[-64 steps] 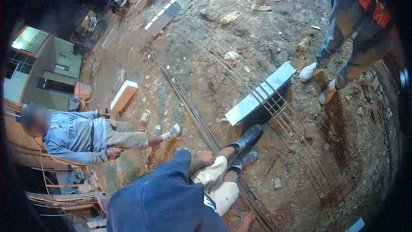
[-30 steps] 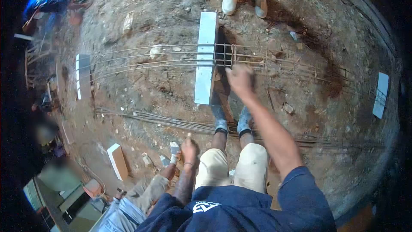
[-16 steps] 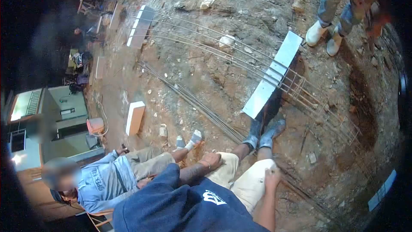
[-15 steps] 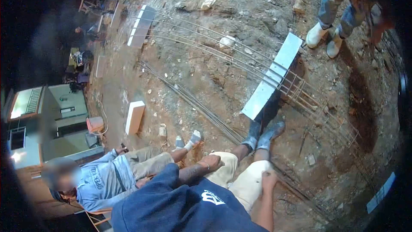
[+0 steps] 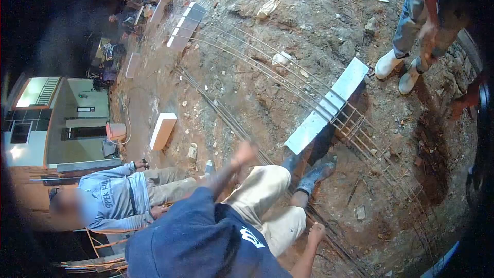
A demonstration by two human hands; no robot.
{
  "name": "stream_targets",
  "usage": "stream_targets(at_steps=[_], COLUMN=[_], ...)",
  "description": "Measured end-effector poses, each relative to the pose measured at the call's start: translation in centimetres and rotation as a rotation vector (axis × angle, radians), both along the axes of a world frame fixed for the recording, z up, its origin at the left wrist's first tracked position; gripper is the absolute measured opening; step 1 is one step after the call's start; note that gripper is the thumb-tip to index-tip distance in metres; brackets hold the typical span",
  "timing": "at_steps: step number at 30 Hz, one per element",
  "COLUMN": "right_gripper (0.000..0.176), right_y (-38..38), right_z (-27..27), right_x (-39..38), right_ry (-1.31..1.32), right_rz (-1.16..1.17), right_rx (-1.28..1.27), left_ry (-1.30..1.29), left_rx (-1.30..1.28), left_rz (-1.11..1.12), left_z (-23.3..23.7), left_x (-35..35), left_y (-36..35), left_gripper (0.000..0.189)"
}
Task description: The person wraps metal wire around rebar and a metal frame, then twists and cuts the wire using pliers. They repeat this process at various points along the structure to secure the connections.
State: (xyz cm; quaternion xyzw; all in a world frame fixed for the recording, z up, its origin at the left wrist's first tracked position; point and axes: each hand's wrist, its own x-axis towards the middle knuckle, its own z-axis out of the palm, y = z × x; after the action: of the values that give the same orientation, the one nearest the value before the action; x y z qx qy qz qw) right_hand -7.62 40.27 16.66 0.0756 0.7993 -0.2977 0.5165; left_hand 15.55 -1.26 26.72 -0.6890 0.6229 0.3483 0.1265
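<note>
My left hand (image 5: 245, 155) is raised in front of my left thigh, above the ground near a bundle of long thin steel rods (image 5: 226, 114). It looks rounded, but motion blurs its fingers. My right hand (image 5: 316, 233), beside my right leg, is closed in a fist with nothing showing in it. Below that fist, more dark rods (image 5: 334, 244) lie on the ground. Ahead of my feet, a rebar cage (image 5: 355, 126) with several long bars rests across a white block (image 5: 329, 105); its far end lies over another pale block (image 5: 186, 25).
A person in a grey shirt (image 5: 116, 195) is close on my left. Another person's white boots (image 5: 387, 64) stand beyond the block at right. A white block (image 5: 163, 131) and a pink bucket (image 5: 116, 132) are at left. The ground is rough and stony.
My left hand has lifted off my thigh and swung forward. My right hand has come away from my right leg. My legs have shifted, and the whole view has turned slightly.
</note>
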Motion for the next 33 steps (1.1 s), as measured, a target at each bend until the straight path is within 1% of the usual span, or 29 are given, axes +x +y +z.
stream_targets(at_steps=[1,2,3,4,5,6,7,8,9,10,11,12,13,14,15,16,17,18,19,21,22,24,26,27,28,29,31,32,33], right_gripper=[0.016,0.017,0.017,0.018,0.018,0.017,0.015,0.016,0.016,0.017,0.019,0.022,0.025,0.027,0.029,0.029,0.028,0.031,0.031,0.035,0.036,0.038,0.037,0.037,0.033,0.033,0.029,0.023,0.023], right_y=[0.6,0.5,1.0,2.0,2.1,1.1,-0.4,-0.2,0.9,1.8,0.9,0.0,-2.3,-5.2,-6.4,-6.3,-5.8,-7.4,-8.1,-9.9,-11.3,-16.0,-21.4,-23.2,-23.9,-23.6,-23.3,-23.9,-23.2], right_z=[-0.5,0.2,-0.1,-0.6,-1.0,0.3,2.3,1.9,0.6,-1.2,-0.4,0.2,1.5,4.5,5.4,4.4,3.4,4.2,4.6,3.9,3.8,6.8,10.5,12.4,14.0,14.8,15.9,17.7,17.4], right_x=[-0.2,-0.5,-0.8,-0.8,-0.7,-1.3,-2.2,-2.3,-2.8,-2.8,-2.8,-2.7,-1.4,-1.6,-0.5,0.4,3.8,5.3,7.8,11.8,13.1,16.4,16.0,15.3,15.1,16.0,16.9,17.0,17.6], right_ry=[-0.016,-0.038,-0.034,-0.076,-0.12,-0.065,-0.006,-0.018,-0.027,0.096,0.034,-0.023,0.14,0.121,0.247,0.17,0.234,0.2,0.213,0.191,0.195,0.132,0.234,0.305,0.348,0.384,0.3,0.211,0.229], right_rz=[-0.073,-0.121,-0.106,-0.193,-0.283,-0.189,-0.039,-0.1,-0.164,-0.001,-0.087,-0.176,-0.103,-0.05,-0.108,0.025,-0.134,-0.066,-0.108,0.134,0.206,0.038,-0.048,-0.078,-0.089,-0.139,-0.147,-0.363,-0.371], right_rx=[-0.006,-0.021,-0.029,-0.032,-0.032,0.027,0.117,0.051,-0.012,-0.094,-0.039,0.018,-0.067,0.129,0.062,0.206,0.064,0.131,0.152,0.182,0.193,0.167,0.247,0.32,0.307,0.342,0.294,0.107,0.105], left_ry=[-0.031,0.127,0.133,-0.07,-0.008,0.055,0.034,0.004,-0.038,-0.085,-0.135,-0.105,-0.162,-0.09,-0.061,-0.081,-0.011,-0.112,-0.333,0.059,0.084,-0.117,0.214,0.216,0.194,0.363,0.369,-0.019,-0.109], left_rx=[-0.333,-0.418,-0.455,-0.513,-0.541,-0.567,-0.398,-0.226,-0.281,-0.337,-0.394,-0.488,-0.364,-0.386,-0.346,0.067,0.165,0.301,0.226,-0.127,-0.134,0.134,0.047,-0.006,0.166,0.225,0.119,0.412,0.537], left_rz=[0.218,0.375,0.518,0.465,0.441,0.416,0.445,0.46,0.394,0.33,0.268,0.009,-0.058,-0.288,-0.554,-0.571,-0.635,-0.793,-1.006,-0.775,-0.793,-0.924,-0.923,-1.029,-0.935,-0.869,-0.986,-1.019,-0.988], left_z=[1.1,1.4,2.6,-3.7,-2.2,-0.4,2.7,5.9,6.9,7.8,8.1,8.0,4.5,4.1,-2.3,0.0,-0.7,-1.3,-6.0,-4.7,-2.4,3.9,2.2,0.9,3.6,4.9,3.2,4.9,5.1], left_x=[-0.5,1.3,1.5,9.7,10.5,11.1,10.2,9.4,8.5,7.6,7.2,6.7,8.8,6.9,12.0,7.6,9.6,9.9,16.3,16.8,14.3,8.7,12.3,14.7,12.2,12.0,16.4,15.1,15.5], left_y=[-3.5,-8.6,-13.0,-20.1,-23.7,-27.3,-30.0,-32.8,-32.1,-31.5,-31.3,-29.9,-29.1,-25.6,-24.2,-20.1,-17.1,-14.8,-12.4,-11.0,-12.3,-16.9,-19.9,-20.7,-21.3,-21.7,-22.7,-23.1,-23.5], left_gripper=[0.027,0.049,0.052,0.052,0.051,0.05,0.056,0.063,0.067,0.072,0.076,0.075,0.076,0.069,0.043,0.032,0.021,0.019,0.021,0.026,0.026,0.025,0.023,0.024,0.026,0.028,0.039,0.047,0.045])
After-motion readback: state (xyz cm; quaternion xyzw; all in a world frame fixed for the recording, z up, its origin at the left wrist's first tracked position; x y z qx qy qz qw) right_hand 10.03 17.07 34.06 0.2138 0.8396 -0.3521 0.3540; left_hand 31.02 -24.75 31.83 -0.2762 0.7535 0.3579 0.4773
